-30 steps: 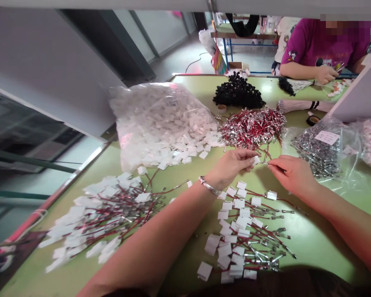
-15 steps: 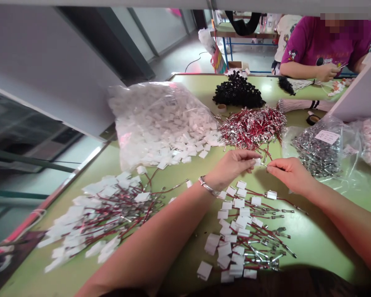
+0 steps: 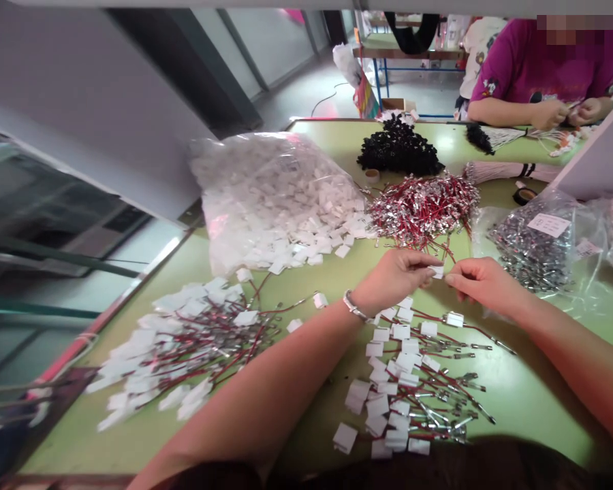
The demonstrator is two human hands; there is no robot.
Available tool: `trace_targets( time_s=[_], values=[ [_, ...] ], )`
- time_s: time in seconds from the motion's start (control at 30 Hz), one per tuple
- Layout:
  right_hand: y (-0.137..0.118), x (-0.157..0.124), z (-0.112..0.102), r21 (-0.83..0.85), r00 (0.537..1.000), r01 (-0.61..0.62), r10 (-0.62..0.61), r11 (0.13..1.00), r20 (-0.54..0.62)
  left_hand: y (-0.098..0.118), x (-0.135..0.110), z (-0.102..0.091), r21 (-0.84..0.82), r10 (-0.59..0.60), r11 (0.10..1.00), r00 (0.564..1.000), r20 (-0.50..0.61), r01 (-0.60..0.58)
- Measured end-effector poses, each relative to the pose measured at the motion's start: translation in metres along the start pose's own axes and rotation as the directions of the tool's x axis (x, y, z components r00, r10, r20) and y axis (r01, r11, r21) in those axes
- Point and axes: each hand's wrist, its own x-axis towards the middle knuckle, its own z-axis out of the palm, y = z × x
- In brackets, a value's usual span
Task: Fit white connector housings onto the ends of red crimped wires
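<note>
My left hand (image 3: 406, 273) pinches a small white connector housing (image 3: 438, 271) between thumb and fingers. Just right of it, the fingers of my right hand (image 3: 477, 280) are closed; whatever is in them is too small to make out. Below both hands lie short red wires with white housings on one end and metal terminals on the other (image 3: 401, 381). Left of my left forearm is a larger heap of such wires with white housings (image 3: 184, 340). Beyond my hands, red wires with metal terminals (image 3: 423, 207) are piled up.
An open clear bag of white housings (image 3: 280, 197) lies at the back left. Behind are a black pile of small parts (image 3: 398, 148) and a tape roll (image 3: 372, 175). A bag of metal parts (image 3: 534, 248) lies right. Across the table a co-worker's hands (image 3: 567, 112) work.
The view has shifted slightly, so things sit a little further right. My hands stay close together, and the metal terminal seen between them earlier no longer shows. The co-worker's hands have come together.
</note>
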Motion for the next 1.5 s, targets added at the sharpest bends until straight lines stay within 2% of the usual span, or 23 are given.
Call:
trace_targets(
  time_s=[0.07, 0.2, 0.43, 0.47, 0.53, 0.6, 0.63, 0.67, 0.73, 0.8, 0.87, 0.9, 0.93, 0.97, 1.0, 1.07, 1.1, 1.13, 1.2, 1.27, 1.33, 1.4, 1.5],
  values=[
    [0.001, 0.001, -0.001, -0.062, 0.999, 0.038, -0.037, 0.997, 0.011, 0.000, 0.000, 0.001, -0.025, -0.036, 0.999, 0.999, -0.017, 0.036],
    [0.003, 0.002, 0.000, -0.115, 0.986, 0.163, -0.166, 0.980, -0.013, 0.000, 0.000, 0.001, -0.084, -0.063, 0.994, 0.998, 0.029, 0.065],
    [0.005, -0.001, 0.007, -0.120, 0.990, 0.123, -0.114, 0.985, 0.082, -0.008, -0.003, 0.000, -0.029, -0.015, 0.999, 0.995, 0.100, 0.018],
    [0.004, -0.002, 0.006, -0.104, 0.990, 0.099, -0.088, 0.990, 0.111, -0.007, -0.003, -0.001, -0.013, -0.018, 1.000, 0.992, 0.125, 0.020],
    [0.003, -0.003, -0.001, -0.070, 0.967, 0.076, -0.056, 0.995, 0.249, -0.003, -0.004, -0.003, 0.057, -0.032, 0.998, 0.975, 0.219, 0.020],
    [0.004, -0.001, -0.014, -0.061, 0.921, 0.125, -0.093, 0.990, 0.379, 0.002, -0.005, -0.006, 0.181, -0.040, 0.983, 0.955, 0.295, -0.015],
    [0.005, 0.002, -0.021, -0.076, 0.918, 0.165, -0.125, 0.983, 0.376, 0.004, -0.005, -0.008, 0.242, -0.035, 0.969, 0.950, 0.309, -0.044],
    [0.008, 0.006, -0.027, -0.109, 0.936, 0.194, -0.151, 0.975, 0.320, 0.005, -0.005, -0.009, 0.294, -0.024, 0.953, 0.949, 0.316, -0.074],
    [0.014, 0.016, -0.035, -0.213, 0.989, 0.148, -0.145, 0.966, 0.032, 0.006, -0.005, -0.010, 0.365, -0.017, 0.923, 0.932, 0.363, -0.125],
    [0.020, 0.027, -0.034, -0.318, 0.971, 0.032, -0.104, 0.948, -0.213, 0.008, -0.005, -0.011, 0.388, -0.038, 0.906, 0.881, 0.472, -0.168],
    [0.024, 0.036, -0.025, -0.444, 0.960, -0.018, -0.109, 0.896, -0.259, 0.012, -0.004, -0.013, 0.395, -0.052, 0.892, 0.818, 0.573, -0.219],
    [0.024, 0.039, -0.020, -0.509, 0.957, -0.028, -0.125, 0.860, -0.264, 0.016, -0.004, -0.017, 0.402, -0.054, 0.884, 0.801, 0.597, -0.240],
    [0.023, 0.041, -0.015, -0.567, 0.952, -0.036, -0.144, 0.823, -0.269, 0.020, -0.004, -0.021, 0.421, -0.055, 0.872, 0.804, 0.592, -0.250],
    [0.022, 0.042, -0.011, -0.613, 0.941, -0.050, -0.168, 0.788, -0.293, 0.024, -0.004, -0.028, 0.456, -0.056, 0.855, 0.831, 0.553, -0.245],
    [0.022, 0.042, -0.008, -0.648, 0.925, -0.058, -0.203, 0.760, -0.321, 0.029, -0.004, -0.036, 0.513, -0.055, 0.829, 0.882, 0.469, -0.221],
    [0.020, 0.042, -0.006, -0.707, 0.906, -0.026, -0.282, 0.706, -0.315, 0.035, -0.003, -0.056, 0.667, -0.020, 0.739, 0.986, 0.163, -0.095],
    [0.021, 0.042, -0.006, -0.739, 0.909, 0.017, -0.319, 0.673, -0.270, 0.037, -0.003, -0.067, 0.746, 0.025, 0.666, 0.999, -0.024, 0.002],
    [0.021, 0.043, -0.007, -0.769, 0.915, 0.066, -0.346, 0.636, -0.207, 0.038, -0.002, -0.078, 0.793, 0.064, 0.600, 0.982, -0.176, 0.103],
    [0.023, 0.044, -0.009, -0.804, 0.927, 0.156, -0.366, 0.573, -0.082, 0.037, -0.002, -0.097, 0.801, 0.067, 0.538, 0.934, -0.352, 0.263],
    [0.026, 0.045, -0.010, -0.803, 0.929, 0.208, -0.369, 0.558, -0.016, 0.034, -0.003, -0.111, 0.779, 0.008, 0.536, 0.921, -0.390, 0.325],
    [0.029, 0.044, -0.012, -0.778, 0.923, 0.244, -0.386, 0.579, 0.002, 0.028, -0.002, -0.117, 0.783, -0.035, 0.526, 0.928, -0.370, 0.332],
    [0.031, 0.041, -0.015, -0.742, 0.916, 0.268, -0.402, 0.614, -0.001, 0.020, 0.001, -0.120, 0.814, -0.058, 0.473, 0.934, -0.354, 0.337],
    [0.032, 0.030, -0.022, -0.659, 0.913, 0.220, -0.390, 0.719, -0.121, 0.007, 0.007, -0.123, 0.846, -0.078, 0.414, 0.939, -0.334, 0.335]
  ],
)
